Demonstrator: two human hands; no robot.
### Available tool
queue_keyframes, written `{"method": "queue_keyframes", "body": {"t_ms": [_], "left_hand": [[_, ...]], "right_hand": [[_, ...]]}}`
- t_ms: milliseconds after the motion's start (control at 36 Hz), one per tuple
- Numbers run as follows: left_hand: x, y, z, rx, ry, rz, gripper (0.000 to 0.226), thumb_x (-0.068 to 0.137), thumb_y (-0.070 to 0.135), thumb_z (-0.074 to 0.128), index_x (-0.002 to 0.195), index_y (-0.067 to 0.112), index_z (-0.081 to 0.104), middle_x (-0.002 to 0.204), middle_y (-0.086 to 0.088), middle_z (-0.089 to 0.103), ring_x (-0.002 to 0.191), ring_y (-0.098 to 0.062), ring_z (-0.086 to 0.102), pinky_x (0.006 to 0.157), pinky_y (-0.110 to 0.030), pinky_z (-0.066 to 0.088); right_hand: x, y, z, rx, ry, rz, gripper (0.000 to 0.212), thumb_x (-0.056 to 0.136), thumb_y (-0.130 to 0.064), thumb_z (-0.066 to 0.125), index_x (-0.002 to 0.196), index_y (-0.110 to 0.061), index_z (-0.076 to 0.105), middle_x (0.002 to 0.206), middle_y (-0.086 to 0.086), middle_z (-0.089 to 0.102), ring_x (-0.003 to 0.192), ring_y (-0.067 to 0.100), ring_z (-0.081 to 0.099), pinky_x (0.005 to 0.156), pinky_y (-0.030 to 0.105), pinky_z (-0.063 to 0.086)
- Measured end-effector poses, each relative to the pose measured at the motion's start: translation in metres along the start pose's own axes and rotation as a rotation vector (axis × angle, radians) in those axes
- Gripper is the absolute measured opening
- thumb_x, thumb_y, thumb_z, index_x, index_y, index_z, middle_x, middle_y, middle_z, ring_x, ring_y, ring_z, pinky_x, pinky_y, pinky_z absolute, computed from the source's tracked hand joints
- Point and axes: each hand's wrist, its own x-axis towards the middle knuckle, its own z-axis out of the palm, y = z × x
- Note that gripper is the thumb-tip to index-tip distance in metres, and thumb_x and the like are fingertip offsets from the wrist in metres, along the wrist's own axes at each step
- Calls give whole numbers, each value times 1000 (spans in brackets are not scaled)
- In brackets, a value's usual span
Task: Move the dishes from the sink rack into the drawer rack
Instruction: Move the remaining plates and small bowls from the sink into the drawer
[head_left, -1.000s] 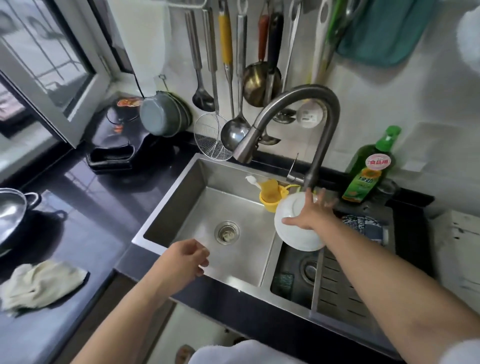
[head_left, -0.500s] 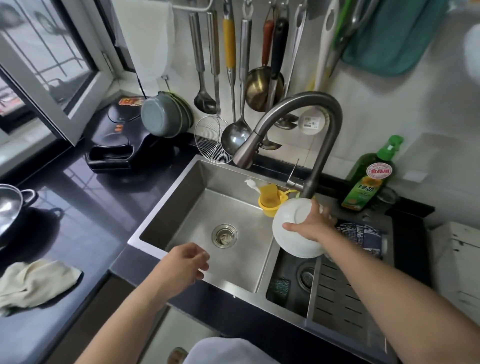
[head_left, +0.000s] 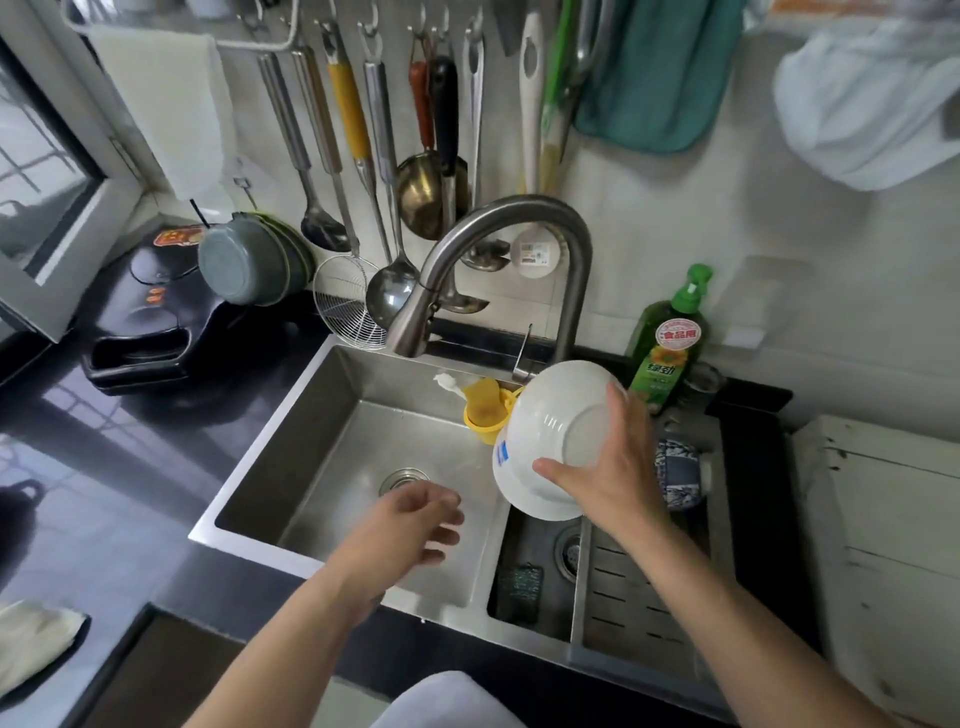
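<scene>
My right hand (head_left: 610, 470) grips a white plate (head_left: 545, 431) by its rim and holds it tilted, underside toward me, above the divider of the sink. A blue patterned bowl (head_left: 678, 475) lies on its side on the steel sink rack (head_left: 639, 592) just right of that hand. My left hand (head_left: 415, 522) hovers over the large left basin (head_left: 332, 447), fingers loosely curled and holding nothing. The drawer rack is out of view.
The curved faucet (head_left: 519, 223) arches right behind the plate. A yellow cup holder (head_left: 485, 410) hangs at the basin's back corner. A green dish soap bottle (head_left: 667, 343) stands behind the rack. Ladles and strainers hang on the wall. A cloth (head_left: 31, 642) lies on the dark counter at left.
My right hand has lifted the white plate off the sink rack and tilted it up toward me, uncovering the blue bowl. My left hand has drifted right over the basin.
</scene>
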Motion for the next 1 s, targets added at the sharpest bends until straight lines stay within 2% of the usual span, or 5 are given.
{"method": "queue_keyframes", "body": {"t_ms": [333,528,722,833,1000], "left_hand": [[-14,33,3,-146,-304,329,32,95,26,68,118,4,69,110,-25,72,94,-36,70,84,-47,55],[-10,-5,-44,959,-23,975,24,95,56,62,98,35,75,109,21,69,127,9,47,112,-38,34],[-20,-36,-48,1212,55,1087,17,89,32,74,103,41,73,152,13,50,150,-27,32,116,-61,31],[-27,-67,-42,618,214,771,86,73,-10,69,132,52,56,167,9,17,156,-22,19,117,-51,35],[-38,-68,-34,-597,143,-6,72,74,23,63,145,32,52,140,-2,62,123,-30,64,90,-50,56]], "right_hand": [[-60,-25,8,189,-238,-422,132,64,-68,82,159,-36,-4,169,-8,-10,157,12,-5,120,31,12],[-52,-26,7,1299,-696,656,80,77,-79,62,143,-34,54,148,8,55,133,35,55,101,71,45],[-48,-46,19,1176,-690,655,32,102,-22,51,131,-17,63,119,9,74,112,29,70,94,46,55],[-56,-53,36,982,-531,518,38,103,-11,48,128,-37,61,121,-4,73,111,22,68,82,43,60],[-69,-58,43,842,-667,465,45,100,-10,48,118,-49,61,122,-10,70,115,17,64,89,41,58]]}}
